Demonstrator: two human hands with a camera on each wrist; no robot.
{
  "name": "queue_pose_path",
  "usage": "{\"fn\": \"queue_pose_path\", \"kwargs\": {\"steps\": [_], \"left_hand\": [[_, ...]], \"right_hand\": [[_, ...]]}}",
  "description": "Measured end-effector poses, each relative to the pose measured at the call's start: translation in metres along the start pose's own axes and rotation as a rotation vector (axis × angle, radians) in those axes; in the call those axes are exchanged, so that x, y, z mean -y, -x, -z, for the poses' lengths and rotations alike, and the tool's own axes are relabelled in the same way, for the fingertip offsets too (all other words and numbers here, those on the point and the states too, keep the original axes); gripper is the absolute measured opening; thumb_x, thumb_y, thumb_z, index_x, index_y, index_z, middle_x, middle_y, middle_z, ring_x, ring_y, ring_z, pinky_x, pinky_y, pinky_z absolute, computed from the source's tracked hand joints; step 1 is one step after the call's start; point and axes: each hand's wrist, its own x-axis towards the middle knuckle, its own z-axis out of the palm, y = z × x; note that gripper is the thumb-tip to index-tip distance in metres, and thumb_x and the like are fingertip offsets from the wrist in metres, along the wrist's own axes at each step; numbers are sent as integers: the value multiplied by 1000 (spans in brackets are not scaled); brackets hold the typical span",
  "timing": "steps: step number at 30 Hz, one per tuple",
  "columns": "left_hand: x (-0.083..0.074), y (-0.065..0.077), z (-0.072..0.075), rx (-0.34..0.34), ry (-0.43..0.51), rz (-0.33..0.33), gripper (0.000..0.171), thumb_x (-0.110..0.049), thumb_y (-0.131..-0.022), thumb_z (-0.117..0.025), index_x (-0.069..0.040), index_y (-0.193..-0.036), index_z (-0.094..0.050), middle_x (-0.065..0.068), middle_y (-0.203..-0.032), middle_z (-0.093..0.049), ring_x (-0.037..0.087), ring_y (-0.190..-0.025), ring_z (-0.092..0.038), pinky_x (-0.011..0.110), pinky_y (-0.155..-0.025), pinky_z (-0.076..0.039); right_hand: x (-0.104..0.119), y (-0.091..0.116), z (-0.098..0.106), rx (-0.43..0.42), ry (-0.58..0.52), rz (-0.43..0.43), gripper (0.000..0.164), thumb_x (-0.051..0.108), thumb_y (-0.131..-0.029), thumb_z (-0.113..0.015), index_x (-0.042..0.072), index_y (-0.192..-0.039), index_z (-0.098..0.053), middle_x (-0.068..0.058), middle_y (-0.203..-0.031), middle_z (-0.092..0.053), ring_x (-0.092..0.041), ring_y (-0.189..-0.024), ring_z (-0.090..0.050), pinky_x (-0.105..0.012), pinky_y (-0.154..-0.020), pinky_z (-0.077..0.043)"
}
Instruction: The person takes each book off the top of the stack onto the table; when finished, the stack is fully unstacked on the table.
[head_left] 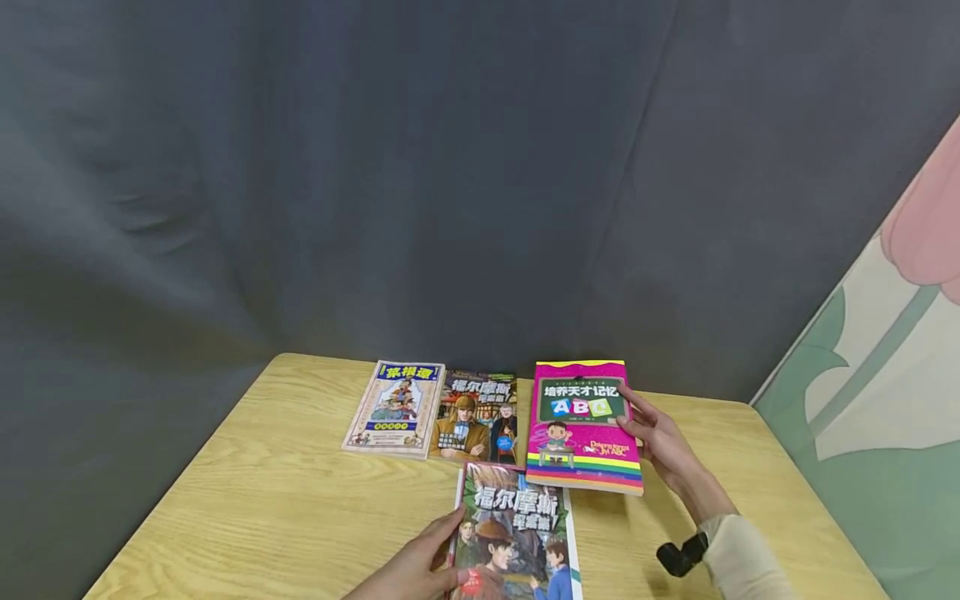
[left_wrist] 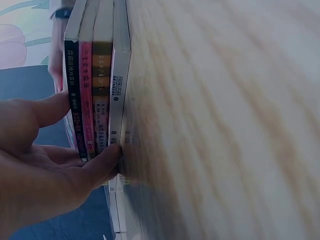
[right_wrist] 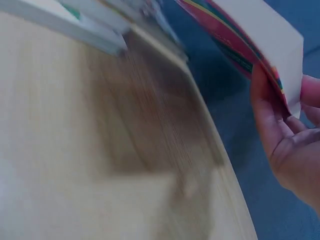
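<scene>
Pink ABC book pinched in right hand, book stack gripped in left hand

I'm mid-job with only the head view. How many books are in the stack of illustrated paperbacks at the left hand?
Observer: The left wrist view shows four spines in the stack of illustrated paperbacks pinched by the left hand.
Operator: And the bright pink rectangular paperback in the right hand: is it lying flat on the yellowish wooden table?
Observer: No: the right wrist view shows dark blue-grey cloth between its visible part and the table.
</scene>
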Motion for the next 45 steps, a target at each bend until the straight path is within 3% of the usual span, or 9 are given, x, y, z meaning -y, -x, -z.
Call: {"fn": "queue_pose_path", "kwargs": {"steps": [9,15,25,30,33,36,45], "left_hand": [[4,-2,-1,-2,-48,-31,75,-22,-91,-66,2,-150,-26,29,-149,-30,50,-131,-32,38,-103,-42],[6,-4,1,11,-6,-20,74,-16,-91,-66,4,-149,-25,31,-149,-28,51,-130,-34,46,-98,-46],[5,-1,3,1,-1,-23,77,-19,-90,-67,3,-150,-25,30,-149,-29,51,-130,-35,43,-99,-46],[3,0,3,-7,-69,1,76,-23,-88,-69,0,-149,-30,27,-150,-32,50,-131,-34,54,-104,-37],[-16,2,-5,-9,-100,39,77,-28,-89,-69,-4,-150,-30,23,-150,-33,49,-133,-33,57,-106,-33],[-19,2,-6,-16,-133,26,78,-30,-89,-69,-4,-150,-30,23,-150,-35,48,-133,-34,56,-107,-33],[-22,1,-9,-26,-163,27,77,-29,-89,-69,-3,-150,-31,24,-148,-36,49,-131,-35,58,-105,-34]], "right_hand": [[-7,-37,16,-9,118,-26,64,24,-101,-50,26,-156,-15,-26,-152,-26,-19,-99,-63,-38,-83,-56],[-22,-51,15,0,165,-49,62,22,-101,-50,26,-155,-18,-28,-148,-28,-21,-96,-63,-37,-81,-57],[-39,-59,8,-14,149,-113,62,24,-101,-51,28,-155,-21,-30,-146,-33,-23,-96,-64,-38,-81,-57],[-43,-60,0,-8,162,-124,62,22,-100,-53,25,-154,-23,-31,-143,-37,-25,-94,-65,-38,-80,-57],[-39,-55,1,5,166,-136,62,23,-99,-54,24,-154,-25,-31,-140,-42,-26,-91,-67,-38,-78,-58],[-38,-56,-1,-18,182,-126,61,22,-99,-56,24,-153,-28,-30,-137,-45,-26,-89,-67,-39,-76,-58],[-38,-55,2,43,230,-112,63,24,-98,-57,21,-153,-27,-29,-131,-50,-27,-90,-67,-40,-77,-58]]}}
